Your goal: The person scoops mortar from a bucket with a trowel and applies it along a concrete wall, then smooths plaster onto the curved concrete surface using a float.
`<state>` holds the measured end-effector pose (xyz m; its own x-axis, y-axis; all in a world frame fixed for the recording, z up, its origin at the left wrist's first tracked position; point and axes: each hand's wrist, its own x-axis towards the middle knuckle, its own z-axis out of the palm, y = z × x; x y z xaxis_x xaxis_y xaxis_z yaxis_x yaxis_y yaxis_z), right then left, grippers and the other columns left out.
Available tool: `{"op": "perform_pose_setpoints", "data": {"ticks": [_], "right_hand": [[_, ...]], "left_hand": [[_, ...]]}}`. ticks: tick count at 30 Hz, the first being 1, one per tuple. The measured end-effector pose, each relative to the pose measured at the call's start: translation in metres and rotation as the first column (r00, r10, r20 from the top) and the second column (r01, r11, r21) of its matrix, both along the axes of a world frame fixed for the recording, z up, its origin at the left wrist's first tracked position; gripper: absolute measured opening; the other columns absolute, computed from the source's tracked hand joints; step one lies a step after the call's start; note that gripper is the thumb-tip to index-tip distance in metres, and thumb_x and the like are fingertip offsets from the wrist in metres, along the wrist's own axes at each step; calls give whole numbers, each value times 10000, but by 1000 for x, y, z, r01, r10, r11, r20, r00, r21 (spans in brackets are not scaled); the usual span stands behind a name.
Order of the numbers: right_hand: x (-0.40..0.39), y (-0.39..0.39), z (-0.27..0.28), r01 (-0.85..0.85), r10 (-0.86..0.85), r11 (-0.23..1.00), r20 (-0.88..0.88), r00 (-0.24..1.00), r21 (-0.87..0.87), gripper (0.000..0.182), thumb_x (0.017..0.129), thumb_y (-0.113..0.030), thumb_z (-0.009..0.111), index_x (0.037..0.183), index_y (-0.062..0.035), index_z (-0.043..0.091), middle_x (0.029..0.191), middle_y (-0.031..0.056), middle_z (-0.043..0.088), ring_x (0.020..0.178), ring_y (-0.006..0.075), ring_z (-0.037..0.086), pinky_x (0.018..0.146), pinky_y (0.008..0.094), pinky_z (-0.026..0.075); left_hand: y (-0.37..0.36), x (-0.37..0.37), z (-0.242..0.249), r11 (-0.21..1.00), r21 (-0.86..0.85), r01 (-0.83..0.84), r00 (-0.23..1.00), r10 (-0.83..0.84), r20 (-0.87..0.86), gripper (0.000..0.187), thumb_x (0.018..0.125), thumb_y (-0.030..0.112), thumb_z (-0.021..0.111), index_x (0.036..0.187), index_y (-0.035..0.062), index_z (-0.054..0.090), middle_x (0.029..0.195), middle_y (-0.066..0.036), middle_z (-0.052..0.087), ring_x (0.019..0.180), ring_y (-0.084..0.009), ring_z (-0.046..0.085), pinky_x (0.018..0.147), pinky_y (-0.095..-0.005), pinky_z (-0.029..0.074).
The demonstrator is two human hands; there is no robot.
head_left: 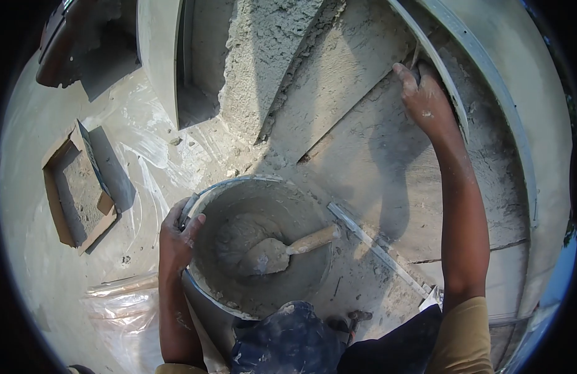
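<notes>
My left hand (178, 235) is closed on the left rim of a round bucket (204, 198). Grey wet mortar (238, 230) lies inside it, and a trowel (266, 257) rests there with its handle (314, 239) against the right side. At the upper right, my right hand (421, 93) is at the inner side of a thin curved strip (447, 87), its fingers bent around the strip's edge or something small beside it; the exact hold is partly hidden.
An open cardboard box (54, 193) sits at the left, above a clear plastic-wrapped bundle (123, 311). A straight metal bar (379, 251) lies right of the bucket. Rough mortar (257, 62) covers a wedge at the top. A curved metal edge (509, 112) runs down the right.
</notes>
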<state>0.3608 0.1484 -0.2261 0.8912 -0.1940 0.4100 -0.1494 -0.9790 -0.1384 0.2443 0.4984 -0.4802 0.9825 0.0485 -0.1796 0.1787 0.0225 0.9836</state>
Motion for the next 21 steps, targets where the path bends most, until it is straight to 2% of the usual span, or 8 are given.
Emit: {"op": "perform_pose_setpoints", "data": {"ticks": [1, 3, 6, 9, 15, 18, 21], "right_hand": [[1, 2, 1, 7, -8, 999, 10, 1000, 33, 636, 989, -480, 498, 1289, 80, 530, 1169, 349, 589, 1145, 456, 567, 1041, 444, 395], [1, -4, -6, -62, 68, 996, 115, 991, -58, 614, 1005, -455, 479, 1229, 112, 549, 1013, 320, 635, 1004, 416, 634, 975, 447, 444], [-3, -4, 6, 40, -39, 997, -17, 999, 70, 732, 970, -556, 506, 1308, 93, 526, 1230, 379, 569, 1209, 460, 550, 1067, 448, 378], [-18, -6, 3, 19, -21, 993, 15, 1000, 115, 712, 980, -531, 509, 1303, 103, 526, 1233, 372, 573, 1210, 447, 555, 1068, 435, 375], [-33, -52, -20, -135, 119, 988, 198, 973, 71, 652, 1000, -478, 511, 1295, 102, 530, 1231, 352, 581, 1211, 443, 549, 1080, 423, 359], [-48, -57, -19, -75, 62, 995, 189, 980, 67, 639, 1000, -474, 515, 1292, 94, 535, 1229, 339, 587, 1204, 443, 551, 1079, 423, 361], [-63, -60, -13, 5, -11, 998, 103, 995, 56, 631, 999, -469, 518, 1301, 85, 533, 1238, 333, 587, 1195, 444, 557, 1078, 424, 364]], "left_hand": [[1, 1, -2, 1000, 1, 2, 1000, -2, 4, 489, 915, 153, 698, 1325, -57, 535, 1135, -143, 676, 1023, -177, 632, 902, -294, 487], [1, 1, -3, 1000, 14, 8, 1000, -8, 2, 488, 916, 153, 698, 1327, -54, 536, 1136, -142, 676, 1024, -179, 633, 905, -295, 486], [1, -1, -1, 1000, 28, 13, 1000, -12, -8, 486, 915, 149, 696, 1330, -50, 538, 1138, -140, 676, 1022, -184, 633, 909, -297, 484], [2, -1, -4, 1000, 16, 4, 1000, -4, -11, 487, 915, 152, 695, 1332, -48, 539, 1135, -142, 677, 1019, -186, 634, 909, -300, 483], [0, -2, -2, 999, 41, 0, 1000, 0, 1, 516, 912, 211, 700, 1331, -45, 544, 1117, -138, 679, 1001, -180, 632, 896, -301, 481], [-3, -4, 1, 997, 76, -9, 1000, 9, 5, 530, 904, 233, 705, 1327, -45, 548, 1096, -132, 682, 983, -177, 631, 886, -298, 479], [-6, -3, 6, 995, 103, -4, 1000, 4, -2, 546, 903, 246, 699, 1335, -48, 541, 1110, -143, 675, 1004, -192, 628, 911, -309, 473]]}}
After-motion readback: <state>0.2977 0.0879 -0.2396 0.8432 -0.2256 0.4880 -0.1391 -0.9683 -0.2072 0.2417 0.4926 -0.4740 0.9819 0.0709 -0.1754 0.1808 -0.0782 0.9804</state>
